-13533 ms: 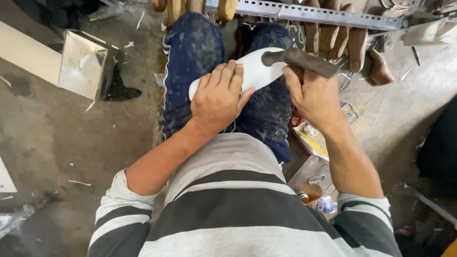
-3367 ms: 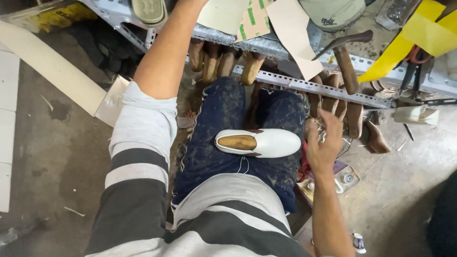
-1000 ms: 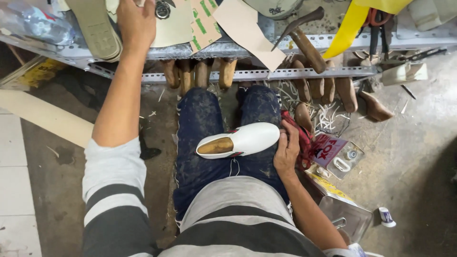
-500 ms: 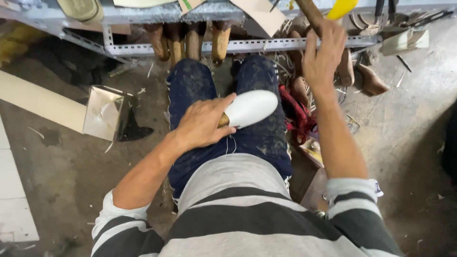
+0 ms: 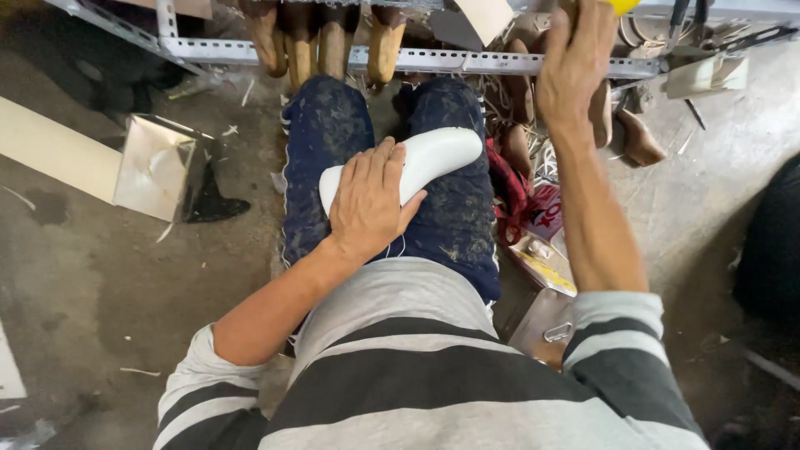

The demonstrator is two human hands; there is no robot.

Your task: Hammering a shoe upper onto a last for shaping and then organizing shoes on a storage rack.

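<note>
A white shoe (image 5: 437, 154) lies across my lap on dark blue stained trousers (image 5: 333, 133), toe pointing right. My left hand (image 5: 369, 200) rests on its heel half, fingers spread over it, pressing it onto my thighs. My right hand (image 5: 575, 62) is stretched up to the metal rack (image 5: 467, 58) at the top right, fingers curled around something at the frame's upper edge; what it grips is cut off. A yellow object (image 5: 621, 5) shows just above that hand.
Several wooden shoe lasts (image 5: 333, 42) hang under the rack. Brown lasts (image 5: 637, 137) and a red bundle (image 5: 508, 183) lie to my right with small packets (image 5: 542, 250). A folded cardboard piece (image 5: 154, 167) and a pale board (image 5: 54, 150) sit on the concrete floor at left.
My left hand came down from the shelf onto the white shoe, which now lies sole side down. My right hand left the shoe and reached up to the rack.
</note>
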